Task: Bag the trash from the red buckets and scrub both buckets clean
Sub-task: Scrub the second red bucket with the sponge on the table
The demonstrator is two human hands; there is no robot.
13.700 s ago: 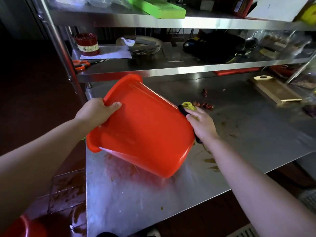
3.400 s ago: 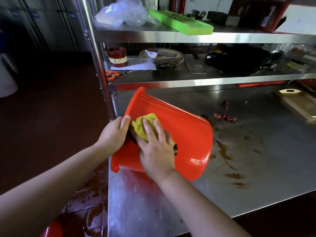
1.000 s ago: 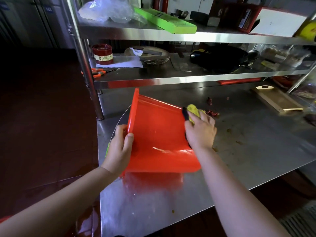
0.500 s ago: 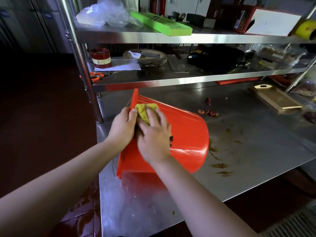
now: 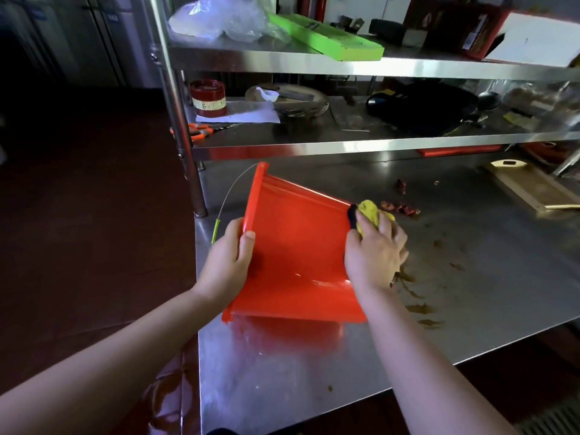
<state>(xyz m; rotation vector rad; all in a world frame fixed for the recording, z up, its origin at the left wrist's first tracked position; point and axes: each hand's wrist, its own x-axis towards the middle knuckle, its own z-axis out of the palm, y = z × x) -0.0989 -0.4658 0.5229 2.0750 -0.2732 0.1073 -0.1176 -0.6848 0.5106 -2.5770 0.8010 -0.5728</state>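
Note:
A red bucket [image 5: 298, 246] lies on its side on the steel table [image 5: 314, 372], rim to the left and base to the right. My left hand [image 5: 229, 262] grips the rim, thumb on the outer wall. My right hand [image 5: 373, 255] holds a yellow scrub sponge [image 5: 372, 213] with a dark backing against the bucket's base edge. The bucket's thin wire handle [image 5: 232, 189] hangs off the rim at the left. Its inside is hidden.
Brown smears [image 5: 420, 306] and reddish scraps [image 5: 401, 208] lie on the table right of the bucket. A wooden board [image 5: 530, 189] sits far right. Low steel shelves [image 5: 345, 146] overhang the table's back, carrying scissors [image 5: 197, 131], a red tin [image 5: 208, 97] and a black bag [image 5: 423, 105]. The floor at left is wet.
My right hand has slid the sponge from near the rim along the bucket's wall to its base end. The left hand kept its hold on the rim.

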